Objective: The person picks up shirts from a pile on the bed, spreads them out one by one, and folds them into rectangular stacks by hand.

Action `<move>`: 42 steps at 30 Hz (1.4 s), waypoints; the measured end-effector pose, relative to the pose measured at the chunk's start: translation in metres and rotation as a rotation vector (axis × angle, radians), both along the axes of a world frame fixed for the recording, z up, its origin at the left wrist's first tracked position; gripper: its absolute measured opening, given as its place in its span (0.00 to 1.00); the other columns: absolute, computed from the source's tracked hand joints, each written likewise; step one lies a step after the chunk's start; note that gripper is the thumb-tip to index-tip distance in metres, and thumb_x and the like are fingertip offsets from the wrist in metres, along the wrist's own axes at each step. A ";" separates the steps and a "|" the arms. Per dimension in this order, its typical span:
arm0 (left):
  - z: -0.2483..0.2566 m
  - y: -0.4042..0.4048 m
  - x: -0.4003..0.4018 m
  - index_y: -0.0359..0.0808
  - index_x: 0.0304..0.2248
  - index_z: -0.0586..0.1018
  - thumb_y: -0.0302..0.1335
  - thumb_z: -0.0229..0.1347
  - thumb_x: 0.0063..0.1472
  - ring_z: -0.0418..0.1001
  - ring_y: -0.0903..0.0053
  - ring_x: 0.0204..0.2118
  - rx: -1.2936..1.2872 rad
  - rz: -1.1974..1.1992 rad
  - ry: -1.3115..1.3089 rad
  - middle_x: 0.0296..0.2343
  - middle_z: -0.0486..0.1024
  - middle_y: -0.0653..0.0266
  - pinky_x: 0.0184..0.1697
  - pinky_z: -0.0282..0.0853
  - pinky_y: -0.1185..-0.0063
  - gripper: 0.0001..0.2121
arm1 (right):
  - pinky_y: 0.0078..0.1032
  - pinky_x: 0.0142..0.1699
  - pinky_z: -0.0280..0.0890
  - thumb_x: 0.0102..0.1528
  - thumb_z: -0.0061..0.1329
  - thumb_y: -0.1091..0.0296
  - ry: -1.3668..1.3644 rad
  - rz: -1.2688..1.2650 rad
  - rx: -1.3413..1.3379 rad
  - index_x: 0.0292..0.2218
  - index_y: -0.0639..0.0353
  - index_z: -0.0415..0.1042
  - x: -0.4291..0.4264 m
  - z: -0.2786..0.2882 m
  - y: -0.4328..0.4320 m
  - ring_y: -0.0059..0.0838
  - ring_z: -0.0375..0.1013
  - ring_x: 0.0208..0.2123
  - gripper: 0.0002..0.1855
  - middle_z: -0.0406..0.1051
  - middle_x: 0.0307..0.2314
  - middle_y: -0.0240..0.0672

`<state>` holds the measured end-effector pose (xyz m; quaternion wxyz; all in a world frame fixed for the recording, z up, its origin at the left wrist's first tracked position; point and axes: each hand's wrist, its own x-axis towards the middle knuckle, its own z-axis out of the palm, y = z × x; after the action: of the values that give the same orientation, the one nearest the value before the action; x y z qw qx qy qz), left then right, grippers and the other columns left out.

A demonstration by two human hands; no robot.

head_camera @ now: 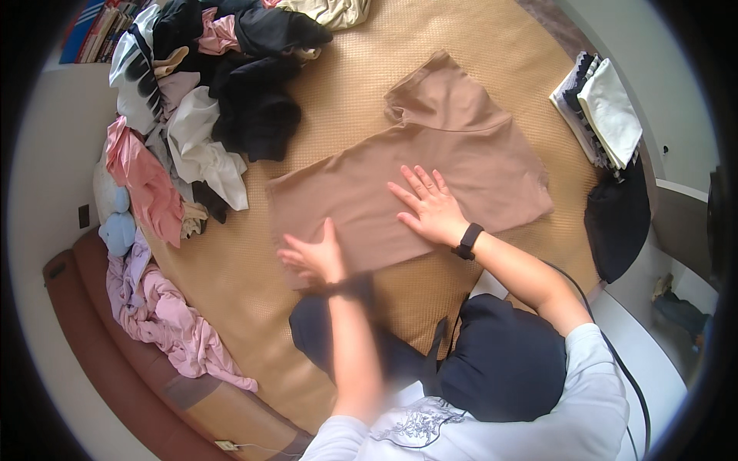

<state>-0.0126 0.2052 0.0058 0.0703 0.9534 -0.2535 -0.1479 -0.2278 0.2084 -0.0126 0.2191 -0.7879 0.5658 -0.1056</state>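
A brown short-sleeved shirt [357, 190], folded lengthwise, lies on a woven tan mat [340, 75] before me. Its hem is at the left, and a sleeve lies across the upper right part. My right hand [429, 207] rests on the middle of the shirt with fingers spread; a black band circles that wrist. Over the shirt's lower left part is my left hand [314, 253], slightly blurred, thumb and fingers apart, holding nothing. Whether it touches the cloth I cannot tell.
A loose heap of black, white and pink clothes [207, 115] spreads at the upper left. Pink crumpled cloth [173, 322] lies by the brown padded bed edge [92, 311]. Folded clothes [611, 109] are stacked at the right, above a black cloth item [620, 225]. A cable [628, 374] runs at the lower right.
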 end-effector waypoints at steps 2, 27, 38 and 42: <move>0.011 -0.018 0.005 0.38 0.56 0.46 0.60 0.54 0.40 0.29 0.58 0.60 -0.084 -0.252 0.053 0.56 0.34 0.47 0.55 0.28 0.51 0.51 | 0.41 0.59 0.35 0.51 0.40 0.50 -0.001 0.012 -0.032 0.55 0.40 0.51 0.005 0.002 -0.001 0.38 0.43 0.58 0.31 0.42 0.57 0.37; -0.002 -0.088 0.006 0.28 0.55 0.42 0.64 0.50 0.38 0.29 0.68 0.61 0.121 -0.395 0.052 0.57 0.34 0.53 0.56 0.30 0.53 0.56 | 0.44 0.59 0.38 0.51 0.40 0.53 -0.175 -0.044 0.199 0.56 0.51 0.48 0.001 0.045 -0.025 0.42 0.44 0.57 0.33 0.43 0.56 0.44; -0.003 -0.077 -0.025 0.31 0.56 0.45 0.49 0.51 0.49 0.34 0.61 0.60 -0.091 -0.574 -0.142 0.57 0.39 0.51 0.55 0.33 0.51 0.44 | 0.48 0.59 0.26 0.48 0.40 0.39 0.118 -0.471 0.050 0.58 0.52 0.41 -0.070 -0.002 -0.090 0.37 0.32 0.60 0.44 0.34 0.58 0.41; -0.004 -0.060 -0.090 0.35 0.53 0.56 0.39 0.52 0.51 0.41 0.58 0.59 -0.279 -1.171 0.051 0.55 0.48 0.52 0.57 0.38 0.57 0.33 | 0.48 0.59 0.26 0.47 0.40 0.38 0.130 -0.458 0.061 0.58 0.53 0.41 -0.076 -0.004 -0.089 0.37 0.32 0.60 0.45 0.35 0.58 0.42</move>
<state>-0.1025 0.1450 0.0022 0.1076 0.6333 -0.7515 -0.1500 -0.3039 0.1196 -0.0169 0.1761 -0.6372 0.7455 -0.0844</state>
